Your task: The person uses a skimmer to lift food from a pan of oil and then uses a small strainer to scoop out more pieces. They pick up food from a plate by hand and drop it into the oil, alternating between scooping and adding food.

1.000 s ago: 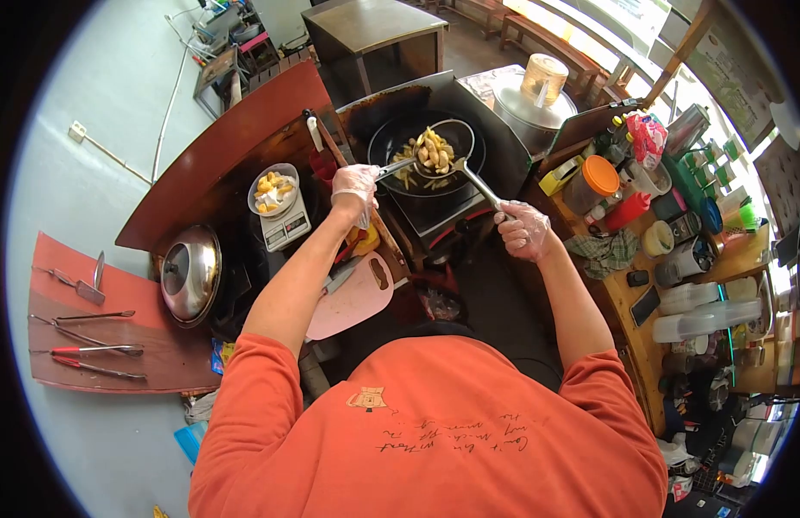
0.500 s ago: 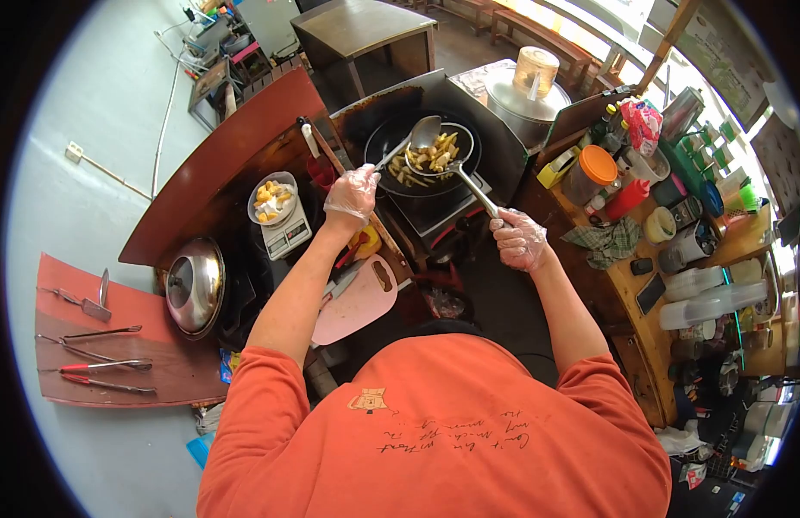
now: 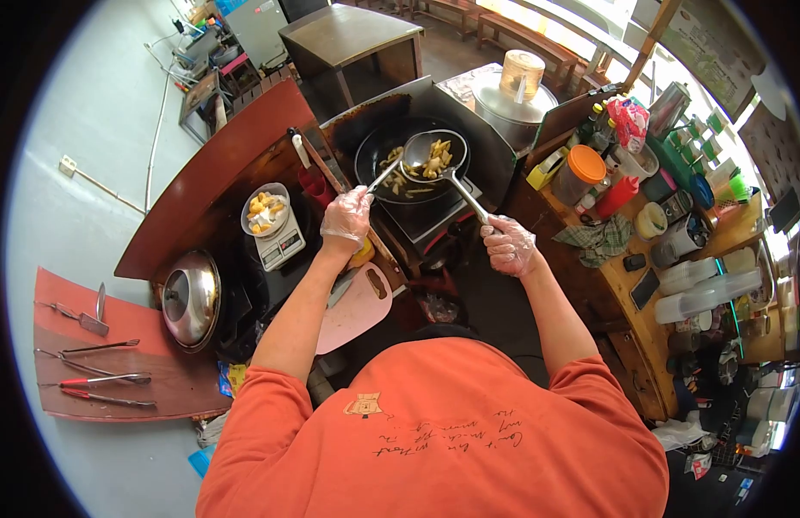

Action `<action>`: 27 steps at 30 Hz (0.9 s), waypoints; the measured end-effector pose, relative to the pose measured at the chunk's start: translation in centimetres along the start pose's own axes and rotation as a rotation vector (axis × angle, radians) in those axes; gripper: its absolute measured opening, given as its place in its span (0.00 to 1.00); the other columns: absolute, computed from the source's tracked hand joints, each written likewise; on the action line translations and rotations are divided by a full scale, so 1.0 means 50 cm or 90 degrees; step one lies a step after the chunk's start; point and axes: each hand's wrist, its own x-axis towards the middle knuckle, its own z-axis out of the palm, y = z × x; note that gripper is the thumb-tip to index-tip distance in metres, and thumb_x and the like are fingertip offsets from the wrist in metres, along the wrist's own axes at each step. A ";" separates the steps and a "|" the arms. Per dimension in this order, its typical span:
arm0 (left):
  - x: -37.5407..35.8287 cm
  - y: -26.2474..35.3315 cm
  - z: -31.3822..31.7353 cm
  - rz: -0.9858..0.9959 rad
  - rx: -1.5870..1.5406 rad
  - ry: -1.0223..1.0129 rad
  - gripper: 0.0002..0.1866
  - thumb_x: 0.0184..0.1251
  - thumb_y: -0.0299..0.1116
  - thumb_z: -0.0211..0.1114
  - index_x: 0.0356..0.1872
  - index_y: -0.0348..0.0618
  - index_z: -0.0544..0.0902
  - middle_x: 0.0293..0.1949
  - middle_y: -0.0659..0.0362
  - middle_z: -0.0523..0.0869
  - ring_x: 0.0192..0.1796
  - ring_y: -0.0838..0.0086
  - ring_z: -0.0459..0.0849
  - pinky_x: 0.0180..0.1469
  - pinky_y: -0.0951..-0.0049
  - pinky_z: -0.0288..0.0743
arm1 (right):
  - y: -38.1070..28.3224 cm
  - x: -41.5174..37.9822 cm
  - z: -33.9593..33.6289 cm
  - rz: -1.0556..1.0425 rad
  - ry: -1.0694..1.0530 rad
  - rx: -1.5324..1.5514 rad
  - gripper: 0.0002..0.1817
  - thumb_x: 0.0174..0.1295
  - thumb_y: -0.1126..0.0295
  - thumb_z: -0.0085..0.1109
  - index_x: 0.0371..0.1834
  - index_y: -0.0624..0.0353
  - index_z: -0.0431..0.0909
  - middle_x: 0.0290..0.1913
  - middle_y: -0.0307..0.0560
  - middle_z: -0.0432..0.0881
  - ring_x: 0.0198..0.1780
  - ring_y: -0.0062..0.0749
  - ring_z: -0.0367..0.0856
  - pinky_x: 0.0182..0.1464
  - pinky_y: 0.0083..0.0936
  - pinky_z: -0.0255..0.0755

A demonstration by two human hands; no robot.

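My left hand [image 3: 346, 216], in a clear plastic glove, is closed round the handle of a metal ladle [image 3: 384, 175]; its bowl is hard to make out beside the skimmer. Also gloved, my right hand [image 3: 509, 246] grips the long handle of a round skimmer [image 3: 471, 200]. The skimmer is held over the dark wok [image 3: 363, 164], tilted, with yellowish-brown fried pieces [image 3: 436, 159] gathered toward its right side. More such pieces lie in the wok below.
Left of the wok, a bowl of yellow and white food [image 3: 266, 213] sits on a digital scale [image 3: 282, 246]. A pink cutting board [image 3: 357, 311] lies nearer me. Metal guards [image 3: 486, 129] surround the stove. Bottles and an orange-lidded jar [image 3: 585, 168] crowd the right counter.
The ladle's bowl has come down from above the skimmer toward its left side. The skimmer has tilted, and the pieces in it have shifted to the right. The camera view has moved slightly.
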 end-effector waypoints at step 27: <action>0.073 -0.112 -0.012 -0.110 0.291 -0.137 0.16 0.68 0.40 0.54 0.31 0.41 0.86 0.34 0.47 0.86 0.39 0.51 0.86 0.45 0.57 0.79 | -0.032 -0.041 0.078 -0.068 0.078 -0.094 0.20 0.74 0.56 0.46 0.26 0.57 0.73 0.11 0.26 0.58 0.08 0.15 0.55 0.10 0.17 0.51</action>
